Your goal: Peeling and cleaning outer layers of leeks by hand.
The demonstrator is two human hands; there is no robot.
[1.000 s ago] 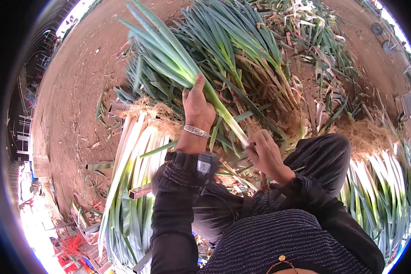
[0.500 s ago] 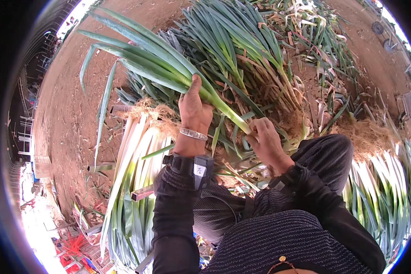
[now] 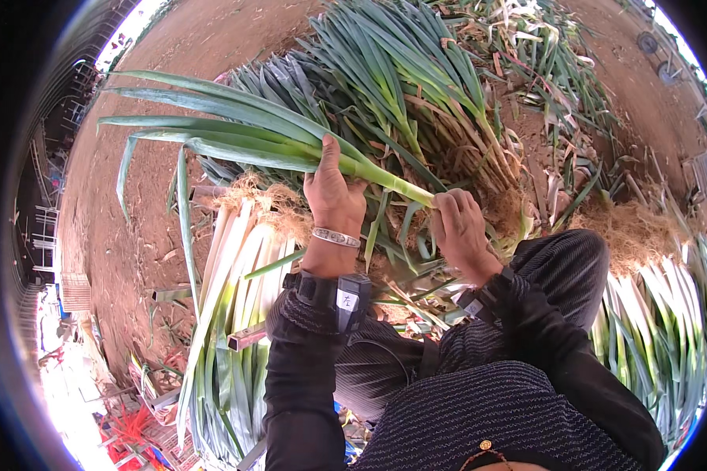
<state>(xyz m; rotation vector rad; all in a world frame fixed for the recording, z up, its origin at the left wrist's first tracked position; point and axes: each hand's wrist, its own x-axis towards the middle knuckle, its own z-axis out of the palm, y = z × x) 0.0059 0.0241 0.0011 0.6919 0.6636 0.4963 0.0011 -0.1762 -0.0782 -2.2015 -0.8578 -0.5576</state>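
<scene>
One leek (image 3: 397, 185) hung between your two hands above the middle of the scene, and over the last second its leafy end had swung down from a steep, far-pointing slant to a nearly level line running out to the left. The leaves spread apart as they dropped, and one drooped in front of the rooted bundle (image 3: 239, 271) on the left. I judged that this turn had set the stalk across you, with the leaf weight out on the left and the pale end within your right hand's control. Your left hand (image 3: 335, 195) gripped the stalk near where the leaves parted, its thumb laid along the top and its other fingers mostly hidden behind. Your right hand (image 3: 462, 235) had its fingers curled together, pinching the pale lower end; I could not tell what the hidden fingertips were doing there. As for containers, I could make out no certain one; the nearest to it was a metal frame (image 3: 247, 336) on the left, its bars showing beside that bundle, whose roots lay at the far end and leaves at the near. A second bundle (image 3: 652, 314) lay the same way round on the right, while a loose heap (image 3: 393, 71) on the far side had its leaves pointing away from you.
</scene>
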